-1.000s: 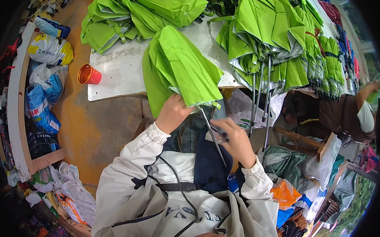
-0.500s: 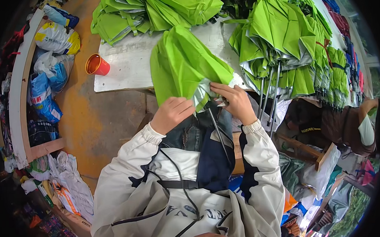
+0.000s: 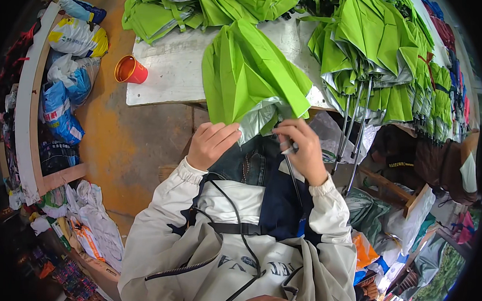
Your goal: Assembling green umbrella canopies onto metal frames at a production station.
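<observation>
Right hand [image 3: 303,148] drops lower, curled round small metal thing [image 3: 290,149]; left hand [image 3: 214,145] pinches edge of green umbrella [image 3: 255,78] mid-frame, likely keeping it spread.

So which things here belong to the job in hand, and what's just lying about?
Job:
umbrella, edge in left hand
small grey thing in right hand, kind unclear
table
other green umbrellas, likely

Lying about, apparently:
red cup
left-side bags
orange bag
</observation>
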